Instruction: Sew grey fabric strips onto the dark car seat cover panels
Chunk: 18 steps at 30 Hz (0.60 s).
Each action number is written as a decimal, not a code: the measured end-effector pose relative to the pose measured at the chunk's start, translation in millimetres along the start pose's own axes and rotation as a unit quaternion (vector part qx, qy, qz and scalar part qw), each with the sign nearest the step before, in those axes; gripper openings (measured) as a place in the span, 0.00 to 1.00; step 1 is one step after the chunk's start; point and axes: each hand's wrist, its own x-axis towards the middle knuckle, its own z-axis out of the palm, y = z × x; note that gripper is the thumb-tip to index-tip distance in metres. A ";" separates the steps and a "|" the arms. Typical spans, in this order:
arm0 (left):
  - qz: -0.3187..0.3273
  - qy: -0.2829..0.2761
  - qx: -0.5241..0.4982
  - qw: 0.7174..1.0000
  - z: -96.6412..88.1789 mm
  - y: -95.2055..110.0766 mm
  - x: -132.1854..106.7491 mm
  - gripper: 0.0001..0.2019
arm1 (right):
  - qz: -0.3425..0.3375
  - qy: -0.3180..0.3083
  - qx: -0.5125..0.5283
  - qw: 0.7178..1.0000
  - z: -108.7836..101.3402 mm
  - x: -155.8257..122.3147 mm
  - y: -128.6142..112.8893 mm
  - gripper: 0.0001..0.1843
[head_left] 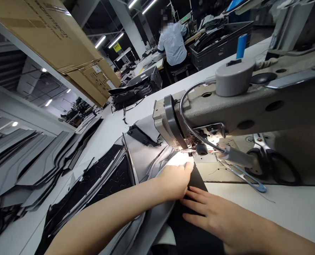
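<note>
A sewing machine (200, 109) stands ahead, its lamp lighting the needle area. Close beside the needle, my left hand (173, 180) is closed on the edge of a grey fabric piece (143, 152); glare washes out its fingertips. My right hand (210, 214) lies with fingers spread on a black fabric panel (184, 226), just behind the left hand. This panel runs from the needle area toward me, beneath both hands. Left of the grey piece are stacked black and grey panels (111, 177), some with loose threads on them.
Black-handled scissors (263, 156) and blue-ended thread snips (249, 177) lie right of the needle. Grey panels are stacked at left (40, 159). Behind the table are a cardboard box (53, 39), crates of dark pieces (221, 46) and a seated person (173, 42).
</note>
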 end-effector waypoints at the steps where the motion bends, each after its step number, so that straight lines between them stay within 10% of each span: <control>1: -0.003 -0.016 -0.023 1.000 -0.5 -0.7 -0.7 0.36 | -0.001 0.000 -0.001 1.000 1.8 1.3 -0.9 0.36; 11: -0.040 0.027 -0.012 0.999 13.1 8.5 10.2 0.34 | 0.042 0.048 -0.022 0.998 6.7 18.5 -2.1 0.37; 18: -0.003 -0.126 -0.180 0.976 4.6 -11.6 -16.1 0.42 | -0.009 0.073 -0.097 0.993 30.6 18.0 -20.2 0.31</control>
